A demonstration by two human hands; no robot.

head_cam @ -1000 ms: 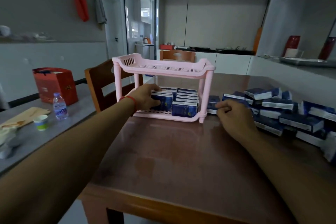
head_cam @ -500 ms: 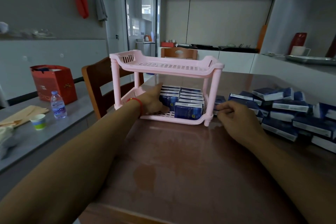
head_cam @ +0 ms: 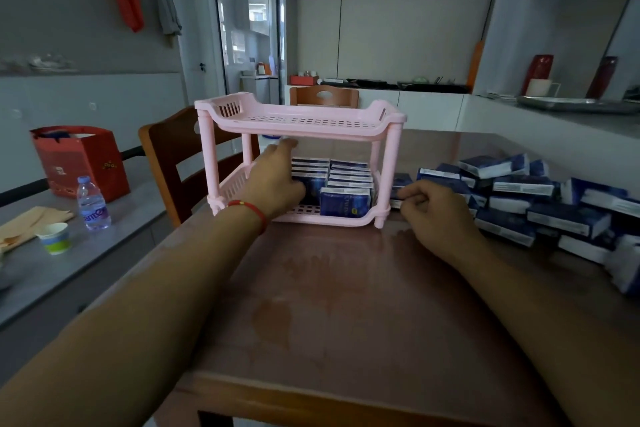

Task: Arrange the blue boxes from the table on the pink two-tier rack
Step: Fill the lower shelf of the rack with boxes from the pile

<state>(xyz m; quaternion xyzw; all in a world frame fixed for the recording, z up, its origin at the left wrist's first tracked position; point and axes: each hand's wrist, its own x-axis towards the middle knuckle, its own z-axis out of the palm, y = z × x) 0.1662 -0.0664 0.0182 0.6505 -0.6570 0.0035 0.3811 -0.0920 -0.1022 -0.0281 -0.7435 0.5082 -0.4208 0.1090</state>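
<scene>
The pink two-tier rack (head_cam: 301, 120) stands at the middle of the brown table (head_cam: 346, 305). Its top tier holds nothing. Two rows of upright blue boxes (head_cam: 348, 180) fill the lower tier. My left hand (head_cam: 273, 180) reaches into the lower tier from the left, its thumb against the front box of the left row and its fingers spread upward. My right hand (head_cam: 431, 210) lies just right of the rack, fingers curled on a flat blue box (head_cam: 400, 182) by the rack's right post. A loose pile of blue boxes (head_cam: 540, 198) covers the table's right side.
A wooden chair (head_cam: 173, 156) stands left of the table, another chair (head_cam: 323, 97) behind it. On the grey counter at left are a water bottle (head_cam: 91, 204), a paper cup (head_cam: 55, 237) and a red bag (head_cam: 79, 159). A white ledge (head_cam: 554, 128) runs along the right.
My left hand has loosened on the left row's front box and its fingers have lifted toward the top tier. My right hand has stayed on the box beside the rack.
</scene>
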